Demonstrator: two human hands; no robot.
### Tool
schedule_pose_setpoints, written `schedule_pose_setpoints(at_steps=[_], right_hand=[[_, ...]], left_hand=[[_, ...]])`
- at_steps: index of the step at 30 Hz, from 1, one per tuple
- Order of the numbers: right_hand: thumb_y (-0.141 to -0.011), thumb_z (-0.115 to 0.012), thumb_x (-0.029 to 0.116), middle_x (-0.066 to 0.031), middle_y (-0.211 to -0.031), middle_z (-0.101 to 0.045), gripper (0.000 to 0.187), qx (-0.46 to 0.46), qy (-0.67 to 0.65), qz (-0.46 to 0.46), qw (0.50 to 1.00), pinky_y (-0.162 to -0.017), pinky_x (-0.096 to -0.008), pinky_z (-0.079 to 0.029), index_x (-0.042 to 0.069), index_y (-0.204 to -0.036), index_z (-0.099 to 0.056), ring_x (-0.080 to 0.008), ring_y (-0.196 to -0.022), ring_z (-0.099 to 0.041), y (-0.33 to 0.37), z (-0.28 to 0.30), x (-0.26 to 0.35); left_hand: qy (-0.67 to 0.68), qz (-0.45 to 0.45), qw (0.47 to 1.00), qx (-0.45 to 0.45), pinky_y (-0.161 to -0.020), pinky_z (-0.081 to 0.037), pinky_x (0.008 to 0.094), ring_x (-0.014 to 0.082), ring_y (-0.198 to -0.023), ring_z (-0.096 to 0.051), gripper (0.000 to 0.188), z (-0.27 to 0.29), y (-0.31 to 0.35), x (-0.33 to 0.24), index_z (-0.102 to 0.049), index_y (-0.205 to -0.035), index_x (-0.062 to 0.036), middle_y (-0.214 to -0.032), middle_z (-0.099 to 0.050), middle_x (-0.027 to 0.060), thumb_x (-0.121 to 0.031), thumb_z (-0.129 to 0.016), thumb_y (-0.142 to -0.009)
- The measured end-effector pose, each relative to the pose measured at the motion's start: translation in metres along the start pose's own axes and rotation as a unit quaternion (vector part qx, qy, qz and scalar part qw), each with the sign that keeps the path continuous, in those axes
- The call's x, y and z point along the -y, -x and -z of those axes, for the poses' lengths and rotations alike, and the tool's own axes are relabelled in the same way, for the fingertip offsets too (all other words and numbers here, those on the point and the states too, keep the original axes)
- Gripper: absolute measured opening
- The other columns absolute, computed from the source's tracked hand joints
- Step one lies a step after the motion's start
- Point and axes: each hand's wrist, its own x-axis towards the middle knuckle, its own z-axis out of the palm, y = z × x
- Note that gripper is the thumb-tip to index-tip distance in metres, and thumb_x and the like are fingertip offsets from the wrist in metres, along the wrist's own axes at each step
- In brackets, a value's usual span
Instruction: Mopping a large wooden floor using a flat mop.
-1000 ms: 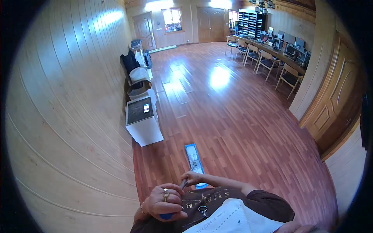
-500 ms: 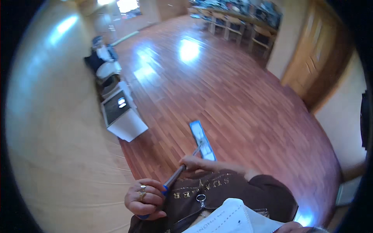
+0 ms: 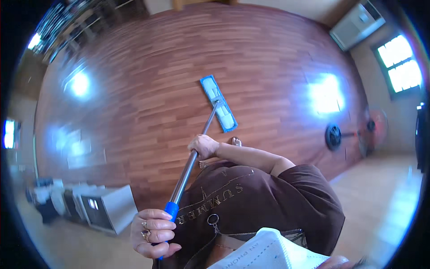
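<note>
A flat mop with a silver handle (image 3: pixel 182 181) slants from the lower left up to the middle of the floor. My left hand (image 3: pixel 154 232), with rings on its fingers, is wrapped round the blue grip at the handle's top end. Lower on the pole, my right hand (image 3: pixel 204 147) is closed round it. Blue-edged and pale on top, the mop head (image 3: pixel 209 85) lies flat on the brown wood-look floor (image 3: pixel 152 94), a little ahead of my bare feet (image 3: pixel 236 141).
A white boxy appliance (image 3: pixel 117 207) with a dark front stands by the wall at lower left. To the right is a standing fan with a round black base (image 3: pixel 333 137). A tall white unit (image 3: pixel 356 28) stands far right, near a window (image 3: pixel 400 65). Furniture blurs at upper left.
My view has swung to the right, so the white appliance now sits at lower left and the fan and window have come into view. Both hands still grip the mop, whose head appears farther forward.
</note>
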Motion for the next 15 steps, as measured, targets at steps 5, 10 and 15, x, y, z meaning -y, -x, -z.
schedule_pose_setpoints(at_steps=[5, 10, 15], right_hand=[[-0.056, -0.064, 0.014, -0.0101, -0.068, -0.061, 0.01, -0.124, 0.039, -0.13, 0.983, -0.067, -0.0465, -0.047, 0.013, -0.064, -0.057, -0.0341, -0.073, -0.061, 0.064, 0.041, -0.031], [-0.054, -0.064, 0.012, -0.0078, -0.072, -0.062, 0.015, -0.179, 0.068, -0.236, 0.953, -0.073, -0.0431, -0.046, 0.013, -0.069, -0.061, -0.0311, -0.079, -0.061, 0.141, 0.07, -0.054], [-0.054, -0.067, 0.016, -0.0076, -0.071, -0.062, 0.017, -0.266, 0.086, -0.332, 0.901, -0.072, -0.0433, -0.046, 0.012, -0.07, -0.062, -0.0307, -0.077, -0.061, 0.231, 0.086, -0.061]], left_hand=[[0.11, -0.032, 0.988, 0.103, -0.069, -0.053, 0.0336, 0.0171, -0.064, -0.061, 0.027, -0.015, -0.058, 0.063, -0.053, -0.072, -0.0152, -0.066, -0.057, -0.0003, -0.013, -0.078, -0.062], [0.195, -0.039, 0.956, 0.213, -0.075, -0.051, 0.0374, 0.0182, -0.072, -0.063, 0.025, -0.051, -0.106, 0.112, -0.055, -0.069, -0.0141, -0.072, -0.06, -0.0012, -0.015, -0.079, -0.062], [0.286, -0.055, 0.913, 0.285, -0.077, -0.049, 0.0396, 0.0204, -0.074, -0.066, 0.023, -0.11, -0.16, 0.153, -0.054, -0.071, -0.0133, -0.071, -0.062, 0.0015, -0.012, -0.076, -0.07]])
